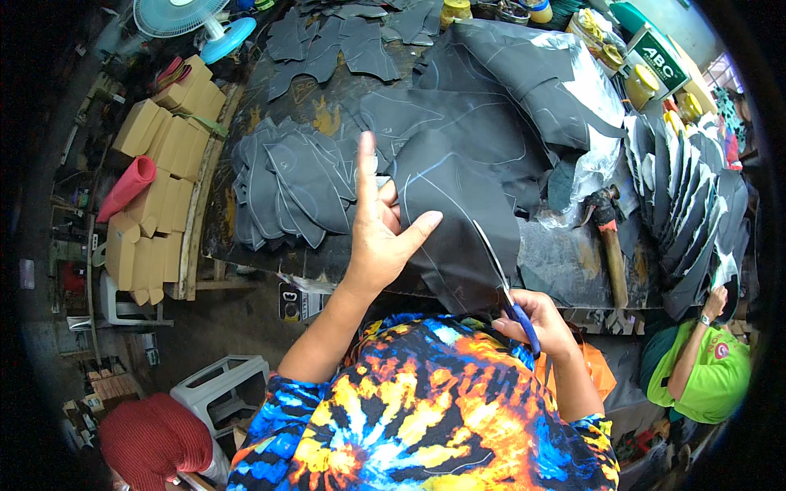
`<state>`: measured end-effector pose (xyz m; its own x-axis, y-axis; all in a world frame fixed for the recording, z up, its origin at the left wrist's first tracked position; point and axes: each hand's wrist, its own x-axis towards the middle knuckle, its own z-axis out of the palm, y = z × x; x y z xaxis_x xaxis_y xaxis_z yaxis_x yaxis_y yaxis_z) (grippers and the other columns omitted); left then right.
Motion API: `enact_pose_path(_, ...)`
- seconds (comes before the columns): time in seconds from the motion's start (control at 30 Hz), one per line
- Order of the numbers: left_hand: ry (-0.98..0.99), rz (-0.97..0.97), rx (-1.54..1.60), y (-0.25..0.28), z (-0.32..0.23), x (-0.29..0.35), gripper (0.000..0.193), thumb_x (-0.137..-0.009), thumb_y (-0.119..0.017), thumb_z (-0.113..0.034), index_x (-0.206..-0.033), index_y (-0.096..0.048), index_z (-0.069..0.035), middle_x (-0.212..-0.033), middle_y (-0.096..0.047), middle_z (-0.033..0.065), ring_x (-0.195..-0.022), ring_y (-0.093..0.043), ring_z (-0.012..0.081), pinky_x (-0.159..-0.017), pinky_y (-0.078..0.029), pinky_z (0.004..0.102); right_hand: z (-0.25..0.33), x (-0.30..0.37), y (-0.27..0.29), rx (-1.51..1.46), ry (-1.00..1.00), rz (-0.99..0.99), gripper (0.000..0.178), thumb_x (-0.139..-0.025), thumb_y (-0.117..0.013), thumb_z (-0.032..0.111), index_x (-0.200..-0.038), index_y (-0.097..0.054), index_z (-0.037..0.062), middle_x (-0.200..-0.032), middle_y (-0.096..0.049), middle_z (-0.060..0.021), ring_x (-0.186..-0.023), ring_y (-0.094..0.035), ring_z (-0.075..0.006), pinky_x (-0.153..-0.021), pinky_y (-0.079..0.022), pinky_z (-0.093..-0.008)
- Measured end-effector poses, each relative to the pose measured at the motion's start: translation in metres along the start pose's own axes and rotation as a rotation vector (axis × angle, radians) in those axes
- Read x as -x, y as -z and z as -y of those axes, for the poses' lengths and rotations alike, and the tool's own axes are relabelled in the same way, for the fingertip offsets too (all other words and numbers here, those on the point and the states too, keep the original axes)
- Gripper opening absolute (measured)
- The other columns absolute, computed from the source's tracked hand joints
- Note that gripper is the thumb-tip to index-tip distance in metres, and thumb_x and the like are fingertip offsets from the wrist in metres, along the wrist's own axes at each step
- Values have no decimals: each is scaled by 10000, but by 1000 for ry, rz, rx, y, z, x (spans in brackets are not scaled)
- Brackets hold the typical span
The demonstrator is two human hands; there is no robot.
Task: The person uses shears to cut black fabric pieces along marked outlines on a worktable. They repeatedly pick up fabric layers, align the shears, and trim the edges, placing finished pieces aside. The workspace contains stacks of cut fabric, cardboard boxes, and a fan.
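Note:
My right hand (550,326) holds a pair of scissors (524,324) by their blue handles, near the table's front edge. The blades point away from me and to the left, against a dark grey sheet of leather-like material (458,204) with pale outline marks. Over the left part of this sheet is my left hand (378,241), its index finger and thumb stretched apart and the other fingers curled. A light wrap shows on the index finger. I see nothing held in it. To its left lies a pile of cut dark pieces (286,180) with white outlines.
A hammer (610,245) lies right of the sheet, near stacked dark pieces (688,213). More cut pieces (336,45) lie at the far side. Cardboard boxes (155,180) line the left. A person in a green shirt (704,368) works at right; a red-clothed person (155,442) is lower left.

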<state>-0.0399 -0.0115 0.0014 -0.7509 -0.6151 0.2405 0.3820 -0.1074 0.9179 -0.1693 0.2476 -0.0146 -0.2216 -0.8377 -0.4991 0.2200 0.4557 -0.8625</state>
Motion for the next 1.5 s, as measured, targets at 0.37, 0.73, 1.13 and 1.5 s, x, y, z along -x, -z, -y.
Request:
enact_pose_path(0.37, 88, 192, -148, -2, -10, 4, 772, -844, -713, 97, -1548, -403, 23, -1508, -515, 108, -1356, -502, 157, -1143, -386, 305, 5, -13, -7, 23, 171, 29, 218, -886, -809, 141, -966, -649, 16, -836, -534, 44, -783, -468, -44, -669, -410, -240)
enact_pose_path(0.73, 261, 157, -23, -6, -24, 1, 800, -866, -696, 130, -1569, -339, -2, -1487, -493, 125, -1164, -641, 168, -959, -546, 281, 11, -7, 2, 52, 143, 96, 234, -886, -809, 149, -856, -595, 59, -764, -521, 71, -718, -457, -33, -623, -397, -240)
enact_pose_path(1.13, 291, 200, -53, -13, -26, 9, 836, -853, -695, 138, -1582, -323, -32, -1466, -518, 110, -1160, -645, 164, -954, -546, 282, 17, -9, -5, 131, 174, 2, 218, -889, -795, 100, -846, -584, 59, -774, -517, 72, -720, -456, -32, -624, -392, -230)
enact_pose_path(1.5, 219, 280, 26, -12, -15, 9, 920, -837, -735, 92, -1605, -250, -56, -1441, -504, 109, -1209, -604, 161, -993, -503, 276, 30, -13, -10, 2, 189, 39, 224, -890, -793, 90, -824, -580, 66, -778, -541, 89, -717, -466, -18, -624, -391, -219)
